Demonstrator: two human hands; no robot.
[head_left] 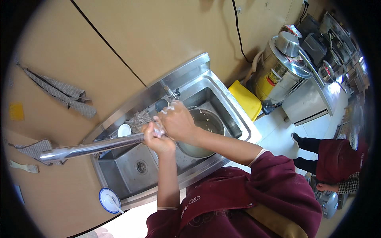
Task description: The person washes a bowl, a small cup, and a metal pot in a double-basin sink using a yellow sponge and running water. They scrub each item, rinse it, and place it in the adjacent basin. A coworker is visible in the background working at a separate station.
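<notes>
Wet hands with whitish residue meet above a steel double sink (128,178). My left hand (157,139) is closed around a shiny metal tube (98,148), which slants out to the left over the sink's edge. My right hand (178,120) touches the left one near the tube's inner end, back up and fingers curled; what lies under its fingers is hidden. Below my right hand and forearm, a large round metal pot (209,119) with cloudy water and small pale bits stands in the right basin. The faucet (170,92) is just beyond my right hand.
Behind the left basin lie a crumpled cloth (139,121) and a white cup (124,130). A blue-rimmed bowl with a spoon (109,200) is at the lower left. Right of the sink stand a yellow bin (245,99) and a steel drum (278,74). Another person (336,157) stands far right.
</notes>
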